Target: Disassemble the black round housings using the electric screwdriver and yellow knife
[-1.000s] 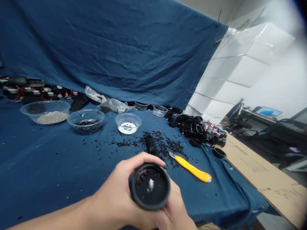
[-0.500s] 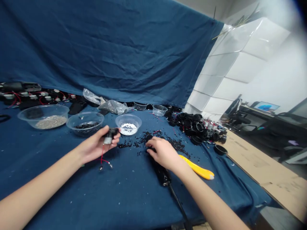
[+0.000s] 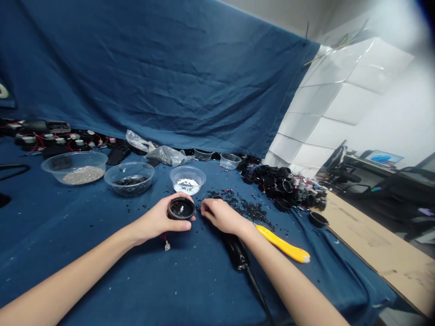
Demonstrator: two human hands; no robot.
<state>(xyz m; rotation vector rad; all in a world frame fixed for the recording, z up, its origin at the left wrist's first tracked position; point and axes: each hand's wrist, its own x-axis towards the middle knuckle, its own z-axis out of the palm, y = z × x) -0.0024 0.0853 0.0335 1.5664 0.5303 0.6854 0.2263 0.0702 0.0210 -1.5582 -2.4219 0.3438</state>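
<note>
My left hand (image 3: 158, 220) is wrapped round a round black motor housing (image 3: 181, 208) whose open face points up; a red wire with a metal tip (image 3: 166, 245) hangs below it. My right hand (image 3: 222, 215) rests on the blue cloth just right of the housing, fingers curled together in a pinch at the edge of a scatter of small black pieces (image 3: 244, 206). What the pinch holds is too small to see. A black corded tool (image 3: 236, 250) lies under my right wrist.
Three clear bowls stand behind the hands: one with grey bits (image 3: 74, 166), one with black bits (image 3: 129, 178), one with white bits (image 3: 187, 179). A yellow utility knife (image 3: 283, 244) lies right of my forearm. A heap of black housings (image 3: 282, 185) sits at the right near the table's edge.
My left hand has turned the housing so its open face shows and brought it toward my right hand. My right hand stays at the scatter of black pieces. The camera has tilted slightly.
</note>
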